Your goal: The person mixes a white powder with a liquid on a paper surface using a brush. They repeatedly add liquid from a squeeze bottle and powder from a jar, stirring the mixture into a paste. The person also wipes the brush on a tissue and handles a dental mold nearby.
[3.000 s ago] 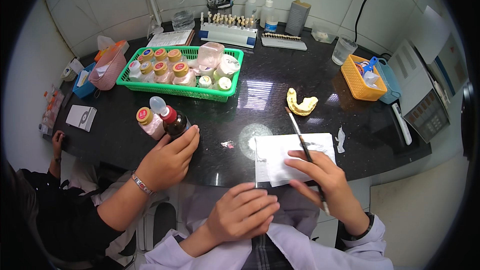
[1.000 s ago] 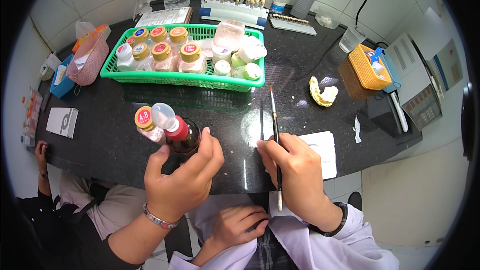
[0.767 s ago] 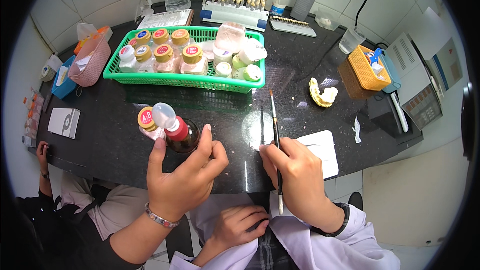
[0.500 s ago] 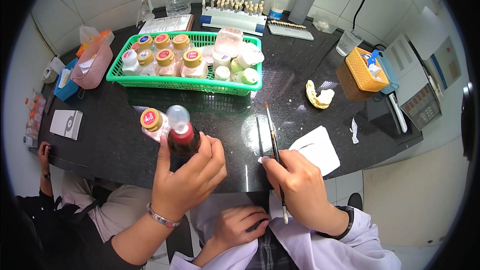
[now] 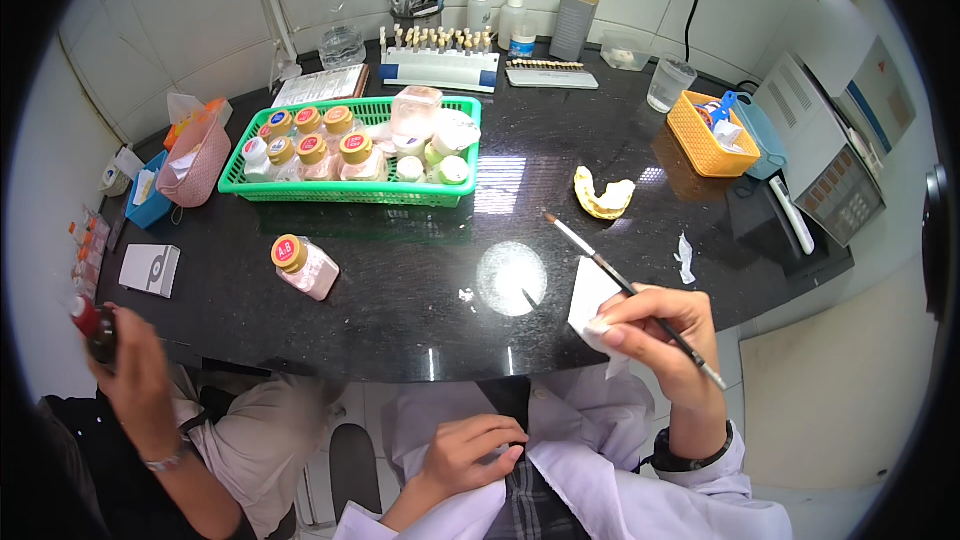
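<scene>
Right hand (image 5: 655, 335): thumb and fingers closed around a slim paintbrush (image 5: 622, 284), gripped about mid-handle. Brush held slanted over the front of the black counter (image 5: 410, 315), right of center; bristle end up-left, butt end down-right, past the hand. Bristles reddish brown, narrowing to a point; ferrule pale, silvery; handle dark and glossy; butt whitish, looks worn or coated. Same hand has a crumpled white tissue (image 5: 598, 330) at the thumb and fingertips, a bit dangling below. White paper sheet (image 5: 592, 290) just behind it, partly hidden by hand and brush.

Left hand (image 5: 472, 452): on the lap, back up, fingers half-bent, side by side. Palm hidden, can't tell if it's closed on anything.

Dental cast (image 5: 604, 208) on the counter beyond the brush tip, near but apart: cream-yellow, horseshoe-shaped, bumpy tooth forms along the arch. Torn white scrap (image 5: 684, 258) right of the sheet.

Co-worker's hand (image 5: 145, 370), far left, blurred: fingers wrapped on a dark bottle (image 5: 102, 338) with red collar. Gold-capped jar (image 5: 310, 272), pinkish contents, stands alone in front of a green basket (image 5: 345, 194) of similar jars.
</scene>
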A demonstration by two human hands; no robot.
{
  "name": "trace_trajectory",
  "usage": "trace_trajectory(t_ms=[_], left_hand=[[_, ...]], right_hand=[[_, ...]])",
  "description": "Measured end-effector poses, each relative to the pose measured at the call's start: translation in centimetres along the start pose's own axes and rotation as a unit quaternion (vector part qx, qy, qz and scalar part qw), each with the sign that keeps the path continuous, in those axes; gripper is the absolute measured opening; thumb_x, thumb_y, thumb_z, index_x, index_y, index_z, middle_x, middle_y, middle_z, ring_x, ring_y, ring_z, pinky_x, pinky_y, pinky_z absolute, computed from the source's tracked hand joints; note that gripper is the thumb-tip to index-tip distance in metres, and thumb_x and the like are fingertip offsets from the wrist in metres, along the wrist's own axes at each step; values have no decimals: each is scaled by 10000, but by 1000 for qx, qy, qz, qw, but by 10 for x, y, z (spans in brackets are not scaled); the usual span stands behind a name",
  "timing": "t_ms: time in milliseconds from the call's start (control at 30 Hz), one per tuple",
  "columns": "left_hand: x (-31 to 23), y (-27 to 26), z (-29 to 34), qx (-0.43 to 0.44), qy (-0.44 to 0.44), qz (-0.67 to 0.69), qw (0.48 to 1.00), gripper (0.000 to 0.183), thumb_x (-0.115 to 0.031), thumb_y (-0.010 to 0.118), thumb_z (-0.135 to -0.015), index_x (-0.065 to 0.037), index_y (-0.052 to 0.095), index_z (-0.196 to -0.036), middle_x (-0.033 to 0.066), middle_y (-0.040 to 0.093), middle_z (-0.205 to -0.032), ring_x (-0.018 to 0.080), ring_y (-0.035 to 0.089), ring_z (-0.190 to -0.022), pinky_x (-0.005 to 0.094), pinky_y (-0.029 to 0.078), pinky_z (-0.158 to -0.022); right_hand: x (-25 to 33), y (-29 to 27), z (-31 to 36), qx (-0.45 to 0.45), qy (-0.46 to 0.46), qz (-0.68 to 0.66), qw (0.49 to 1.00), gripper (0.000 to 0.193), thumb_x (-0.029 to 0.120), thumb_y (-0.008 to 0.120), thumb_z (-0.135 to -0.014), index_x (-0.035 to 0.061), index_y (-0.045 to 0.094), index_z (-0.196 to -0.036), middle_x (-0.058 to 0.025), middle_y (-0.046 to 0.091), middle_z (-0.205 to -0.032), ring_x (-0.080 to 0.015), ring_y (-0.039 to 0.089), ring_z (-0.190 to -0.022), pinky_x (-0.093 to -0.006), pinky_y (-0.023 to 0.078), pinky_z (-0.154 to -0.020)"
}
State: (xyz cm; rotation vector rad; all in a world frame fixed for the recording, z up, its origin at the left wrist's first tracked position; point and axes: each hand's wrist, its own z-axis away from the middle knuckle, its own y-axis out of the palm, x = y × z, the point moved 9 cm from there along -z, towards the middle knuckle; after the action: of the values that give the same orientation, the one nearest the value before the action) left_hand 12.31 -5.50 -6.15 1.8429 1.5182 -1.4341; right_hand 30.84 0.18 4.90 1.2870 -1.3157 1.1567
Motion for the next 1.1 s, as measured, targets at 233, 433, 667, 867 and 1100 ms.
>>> trace_trajectory(t_ms=[233,433,667,867,1100], left_hand=[[-59,-24,-43,-98,88,-38,991,158,-79,699,-787,-6,694,-927,110,689,-869,204,655,-701,281,523,-627],[-99,-29,-127,-160,27,-93,982,307,-159,702,-810,14,648,-1057,102,656,-919,200,588,-917,320,459,-822],[-51,21,-137,4,-168,162,972,261,-235,693,-887,3,697,-992,63,702,-855,117,620,-796,276,472,-783],[-43,21,-131,1,-207,208,956,210,-196,656,-925,8,682,-966,36,693,-837,67,612,-793,235,474,-747],[-39,21,-129,-22,-233,249,940,176,-148,637,-934,21,655,-978,52,693,-843,62,620,-786,228,488,-722]], right_hand=[[5,-36,-3,-45,-51,-262,963,138,77,669,-900,-11,674,-1005,-107,702,-951,-141,668,-881,-275,528,-791],[-1,-50,-5,-50,-38,-360,931,112,99,632,-938,27,660,-1019,-72,700,-970,-109,668,-885,-265,534,-813],[-6,-70,-5,-74,-34,-348,934,140,119,614,-952,26,645,-1052,-72,698,-980,-108,663,-894,-269,535,-814],[-14,-83,-3,-91,-30,-276,956,333,267,569,-984,-25,621,-1136,-61,684,-975,-91,649,-894,-244,515,-815],[-20,-88,1,-82,9,-175,981,348,279,555,-989,-42,616,-1106,-73,676,-975,-107,651,-878,-262,530,-793]])
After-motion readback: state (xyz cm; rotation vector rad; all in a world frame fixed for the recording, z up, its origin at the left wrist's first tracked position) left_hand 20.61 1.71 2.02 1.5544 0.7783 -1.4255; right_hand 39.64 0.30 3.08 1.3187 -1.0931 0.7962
